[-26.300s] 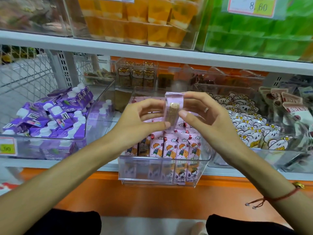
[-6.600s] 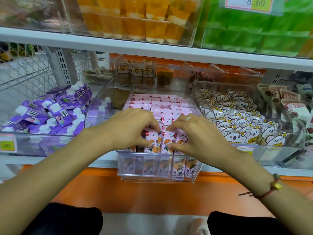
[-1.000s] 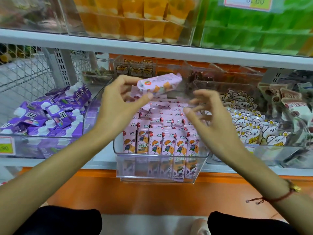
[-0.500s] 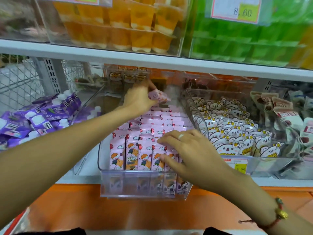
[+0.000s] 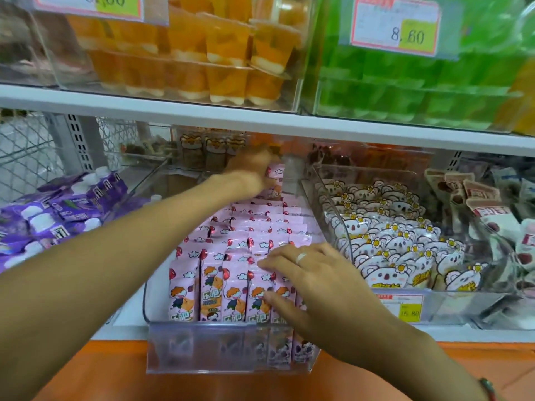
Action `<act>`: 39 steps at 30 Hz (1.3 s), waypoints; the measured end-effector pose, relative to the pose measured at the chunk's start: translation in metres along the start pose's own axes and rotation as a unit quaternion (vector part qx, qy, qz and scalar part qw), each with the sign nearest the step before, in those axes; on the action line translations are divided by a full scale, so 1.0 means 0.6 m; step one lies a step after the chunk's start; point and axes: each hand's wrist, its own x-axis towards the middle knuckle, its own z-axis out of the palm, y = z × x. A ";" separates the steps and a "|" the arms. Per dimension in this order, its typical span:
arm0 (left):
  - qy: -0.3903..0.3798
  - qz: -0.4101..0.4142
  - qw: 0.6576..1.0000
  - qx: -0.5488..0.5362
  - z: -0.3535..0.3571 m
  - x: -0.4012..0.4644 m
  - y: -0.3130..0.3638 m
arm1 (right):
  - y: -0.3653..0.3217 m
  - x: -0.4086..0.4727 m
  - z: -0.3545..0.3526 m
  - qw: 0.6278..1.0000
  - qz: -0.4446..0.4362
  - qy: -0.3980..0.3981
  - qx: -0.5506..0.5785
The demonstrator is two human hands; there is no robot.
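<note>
- Shop shelving fills the view: one white shelf board (image 5: 144, 110) runs from 9 to 3 o'clock, with orange jelly cups (image 5: 220, 53) at 12 and green tubs (image 5: 405, 82) at 1 o'clock, too blurred to count.
- Three price tags show. One (image 5: 395, 24) sits at 1 o'clock, one at 11 is cut off by the top edge, and one is on the 4 o'clock bin.
- Purple pouches (image 5: 58, 215) are heaped at 9 o'clock and koala packs (image 5: 390, 247) at 3 o'clock.
- One clear bin (image 5: 202, 351) at the centre holds rows of upright pink snack packs (image 5: 214, 285). At least five faces show in the front row, and the rest are hidden behind the hand.
- Right hand (image 5: 312, 282), at 5 o'clock, lies with its fingers loosely spread on the front packs' tops and its thumb against their faces.
- Left hand (image 5: 252, 172), at 12 o'clock and motion-blurred, pinches a single pink pack (image 5: 276, 180) at the bin's back end.
- That pack stands nearly upright, its long axis running 12 to 6 and its top toward 12. The fingers cover its left edge.
- One ring (image 5: 301, 258) is on the right hand.
</note>
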 end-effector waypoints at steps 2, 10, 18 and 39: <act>0.024 -0.007 1.000 0.004 0.005 0.003 0.002 | -0.001 0.000 0.000 1.000 0.002 0.003 0.007; -0.139 0.026 0.982 0.124 0.033 -0.009 -0.014 | -0.002 -0.002 0.001 1.000 0.000 0.020 0.004; -0.154 0.070 0.973 0.159 0.012 -0.016 -0.012 | 0.004 -0.005 -0.008 0.997 0.024 0.069 0.004; 0.187 -0.215 0.831 -0.478 -0.031 -0.076 0.032 | 0.026 -0.016 -0.025 0.958 0.191 0.206 0.057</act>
